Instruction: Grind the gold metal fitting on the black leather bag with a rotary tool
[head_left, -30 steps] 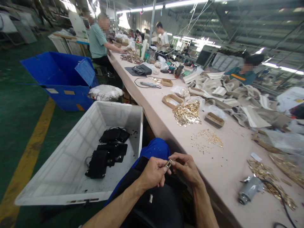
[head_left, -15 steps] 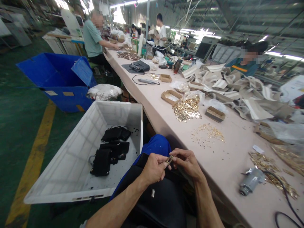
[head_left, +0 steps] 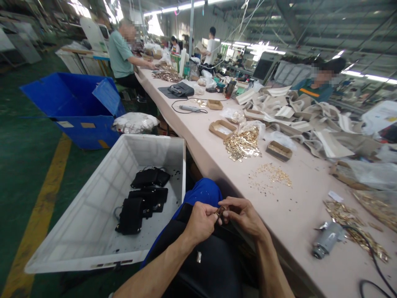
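Observation:
Between my two hands is a small metal fitting (head_left: 221, 211), above my lap at the table's edge. My left hand (head_left: 202, 221) pinches its left end between thumb and fingers. My right hand (head_left: 243, 214) grips the other end, fingertips close together. The fitting's exact kind is hard to make out, being small and partly covered by fingers. Below them, a black bag (head_left: 214, 260) lies across my lap, with a small shiny metal piece (head_left: 199, 257) on it.
To my left, a white bin (head_left: 77, 231) holds several black bags (head_left: 129, 216). On the table (head_left: 254, 231) are a pile of gold metal pieces (head_left: 243, 142), scattered tiny parts (head_left: 276, 174), a grey corded tool (head_left: 327, 239) and beige straps (head_left: 328, 140). A co-worker (head_left: 119, 54) sits at the far end.
The fitting has turned in my fingers and looks darker now. Both hands stay nearly in place, still holding it. The whole view has shifted slightly.

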A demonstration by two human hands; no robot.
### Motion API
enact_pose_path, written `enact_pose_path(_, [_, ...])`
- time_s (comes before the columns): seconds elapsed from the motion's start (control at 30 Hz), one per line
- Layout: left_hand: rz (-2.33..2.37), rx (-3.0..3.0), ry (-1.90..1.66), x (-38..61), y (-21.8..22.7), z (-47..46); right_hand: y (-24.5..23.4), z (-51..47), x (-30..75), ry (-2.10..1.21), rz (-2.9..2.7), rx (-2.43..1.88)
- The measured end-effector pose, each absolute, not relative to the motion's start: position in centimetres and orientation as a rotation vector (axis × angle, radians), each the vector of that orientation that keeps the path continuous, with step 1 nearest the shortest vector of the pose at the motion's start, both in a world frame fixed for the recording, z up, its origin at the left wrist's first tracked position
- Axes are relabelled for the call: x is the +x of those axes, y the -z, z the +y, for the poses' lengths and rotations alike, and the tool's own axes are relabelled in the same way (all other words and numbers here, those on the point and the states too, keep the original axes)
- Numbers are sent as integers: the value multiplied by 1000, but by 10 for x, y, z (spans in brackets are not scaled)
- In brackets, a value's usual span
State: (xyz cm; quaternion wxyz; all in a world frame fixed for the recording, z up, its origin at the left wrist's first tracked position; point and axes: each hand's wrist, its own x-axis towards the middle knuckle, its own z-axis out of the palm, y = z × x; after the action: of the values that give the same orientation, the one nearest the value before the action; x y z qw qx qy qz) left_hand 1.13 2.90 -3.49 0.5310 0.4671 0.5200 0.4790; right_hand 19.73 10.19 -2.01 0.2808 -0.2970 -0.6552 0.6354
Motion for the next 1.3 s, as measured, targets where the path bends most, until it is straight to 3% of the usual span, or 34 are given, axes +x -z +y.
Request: enact_pose_path(1.3, [1149,708,-1096,12,25,30,11,111,195,-1797,-1847,-730])
